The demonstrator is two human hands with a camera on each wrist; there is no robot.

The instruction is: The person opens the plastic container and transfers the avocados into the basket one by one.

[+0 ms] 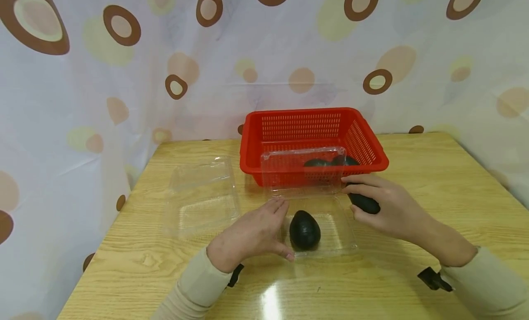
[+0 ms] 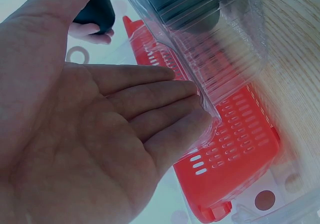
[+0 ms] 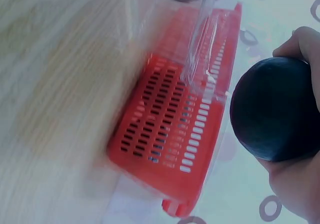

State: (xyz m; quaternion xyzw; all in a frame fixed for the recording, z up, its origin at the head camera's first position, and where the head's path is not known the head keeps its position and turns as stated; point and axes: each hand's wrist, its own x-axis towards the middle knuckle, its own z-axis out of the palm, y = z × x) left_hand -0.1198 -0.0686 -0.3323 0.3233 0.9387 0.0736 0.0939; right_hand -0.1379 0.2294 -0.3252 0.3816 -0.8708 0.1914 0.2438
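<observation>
A clear plastic clamshell box [image 1: 336, 237] lies on the table with its lid [image 1: 289, 173] raised against the red basket. One dark avocado [image 1: 305, 230] sits in the left part of its base. My left hand [image 1: 254, 232] is at the box's left side, its straight fingers touching the rim, as the left wrist view also shows. In my right hand [image 1: 390, 210], just right of the box, I grip a second avocado [image 3: 275, 109] between thumb and fingers.
Behind the box stands a red plastic basket [image 1: 252, 145] with slotted walls, more avocados [image 1: 349, 161] at its front right. Another clear clamshell box [image 1: 202, 196] stands open at the left on the wooden table [image 1: 136, 269]. A patterned curtain [image 1: 264, 58] hangs at the back.
</observation>
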